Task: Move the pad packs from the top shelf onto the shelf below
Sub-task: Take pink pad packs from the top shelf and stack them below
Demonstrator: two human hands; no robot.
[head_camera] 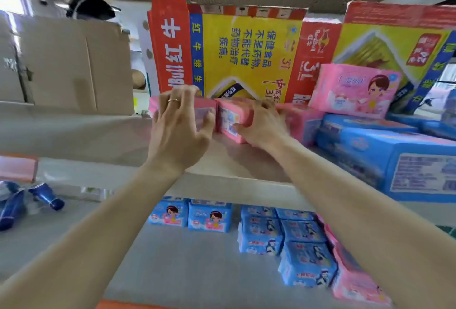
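Note:
Pink pad packs stand in a row at the back of the top shelf (pixel 229 173). My left hand (pixel 179 126) reaches over the leftmost pink pack (pixel 204 108), fingers curled over its top and thumb against its front. My right hand (pixel 262 123) grips the second pink pack (pixel 232 116), fingers over its top and thumb on its front face. A third pink pack (pixel 302 121) stands just right of that hand. On the shelf below (pixel 185 259) stand blue pad packs (pixel 209 217), a blue stack (pixel 296 244) and pink packs (pixel 355 281).
Large blue packs (pixel 394 155) fill the top shelf's right side, with a pink pack (pixel 355 90) lying on them. Red and yellow cartons (pixel 246 54) stand behind as a back wall. A brown cardboard box (pixel 71 64) stands left. Blue tubes (pixel 47 196) lie lower left.

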